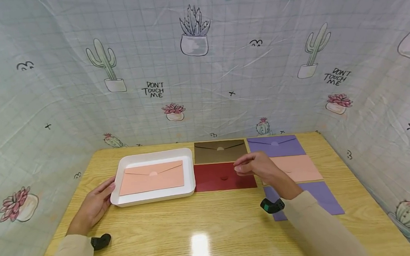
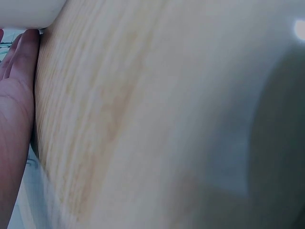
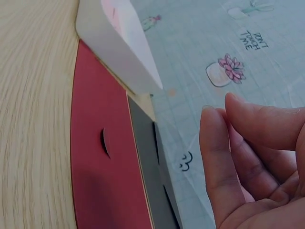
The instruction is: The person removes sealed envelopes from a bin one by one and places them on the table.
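A white tray [image 1: 189, 189] stands at the left of the table with a pink envelope [image 1: 151, 182] lying in it, flap side up. My left hand [image 1: 94, 204] rests at the tray's left side, its fingers touching the outer wall; in the left wrist view the fingers reach fairly straight to the tray's edge. My right hand [image 1: 260, 168] hovers over the right end of a red envelope [image 1: 209, 178], holding nothing. In the right wrist view its thumb and forefinger [image 3: 217, 148] are bent with a small gap between their tips.
Behind the red envelope lies a brown envelope [image 1: 219, 155]. To the right are a purple envelope [image 1: 275, 148], a pink one [image 1: 300, 168] and another purple one [image 1: 322, 199], partly covered by my right arm. A patterned cloth [image 1: 223, 82] stands behind the wooden table [image 1: 155, 236].
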Demonstrator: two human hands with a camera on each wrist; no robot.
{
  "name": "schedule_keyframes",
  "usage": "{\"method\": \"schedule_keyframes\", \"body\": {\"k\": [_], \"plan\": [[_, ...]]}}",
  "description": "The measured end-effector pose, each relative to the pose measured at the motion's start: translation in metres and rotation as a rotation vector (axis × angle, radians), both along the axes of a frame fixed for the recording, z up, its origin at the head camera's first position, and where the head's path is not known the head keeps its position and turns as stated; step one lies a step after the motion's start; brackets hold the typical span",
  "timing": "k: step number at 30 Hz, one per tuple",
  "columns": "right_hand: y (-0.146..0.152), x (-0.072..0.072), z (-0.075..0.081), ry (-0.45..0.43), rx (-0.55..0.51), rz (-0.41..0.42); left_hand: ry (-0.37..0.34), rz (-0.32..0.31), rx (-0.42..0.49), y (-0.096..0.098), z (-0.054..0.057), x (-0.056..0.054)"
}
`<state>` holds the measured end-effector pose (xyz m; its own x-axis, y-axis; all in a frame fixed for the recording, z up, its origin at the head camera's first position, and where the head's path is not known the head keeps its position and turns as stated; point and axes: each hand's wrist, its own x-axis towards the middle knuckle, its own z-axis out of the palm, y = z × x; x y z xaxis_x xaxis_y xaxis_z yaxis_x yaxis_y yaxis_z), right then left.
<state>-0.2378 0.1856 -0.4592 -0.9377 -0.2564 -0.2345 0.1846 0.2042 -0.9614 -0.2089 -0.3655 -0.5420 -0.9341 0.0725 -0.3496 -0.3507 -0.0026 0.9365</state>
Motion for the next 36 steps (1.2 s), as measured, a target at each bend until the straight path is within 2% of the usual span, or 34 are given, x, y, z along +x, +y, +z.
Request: {"method": "schedule_keyframes", "body": {"k": [14, 36], "plan": [[-0.033, -0.009, -0.001, 0.022, -0.064, 0.031, -0.002, 0.004, -0.004, -0.001, -0.001, -0.001], [-0.096, -0.008, -0.011, -0.032, -0.144, -0.010, -0.008, -0.007, -0.036, 0.003, 0.001, 0.001]]}}
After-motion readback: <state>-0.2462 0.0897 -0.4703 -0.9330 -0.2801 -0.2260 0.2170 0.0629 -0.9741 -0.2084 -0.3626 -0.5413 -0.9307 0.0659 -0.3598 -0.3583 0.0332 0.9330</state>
